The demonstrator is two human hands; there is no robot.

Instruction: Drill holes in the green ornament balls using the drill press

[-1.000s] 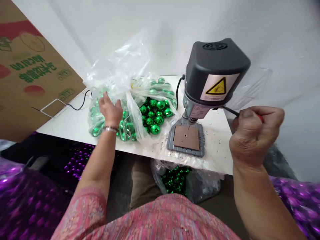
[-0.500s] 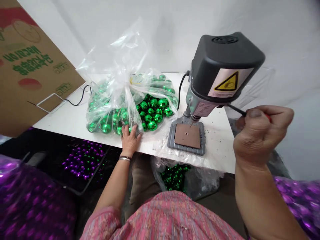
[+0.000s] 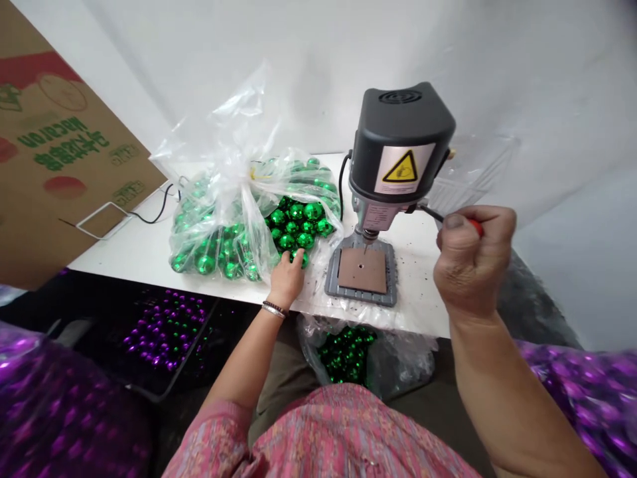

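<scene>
My right hand [image 3: 470, 262] is wrapped round the red-knobbed feed lever [image 3: 432, 213] of a small bench drill press [image 3: 405, 139]. Its thin bit points down over a brown pad [image 3: 365, 273] with a small hole, on the grey slotted base [image 3: 338, 295]. No ball lies on the pad. At the front opening of a clear plastic bag [image 3: 239, 179], my left hand [image 3: 287, 282] has thumb and fingers about a shiny green faceted ball [image 3: 301, 258], partly hidden by the fingers. More green balls [image 3: 293, 226] fill the bag.
Dark shavings dot the white table [image 3: 144, 255]. A printed cardboard box [image 3: 60, 146] stands at the left, near a black cable. Below the table edge hangs a bag of green balls [image 3: 348, 352]. Purple balls [image 3: 164, 325] lie low at left; more purple balls [image 3: 592, 392] are at right.
My left hand has moved right, from the bag's plastic front to a green ball at its opening. My right hand stays on the lever. The view has shifted, so the drill press appears farther left.
</scene>
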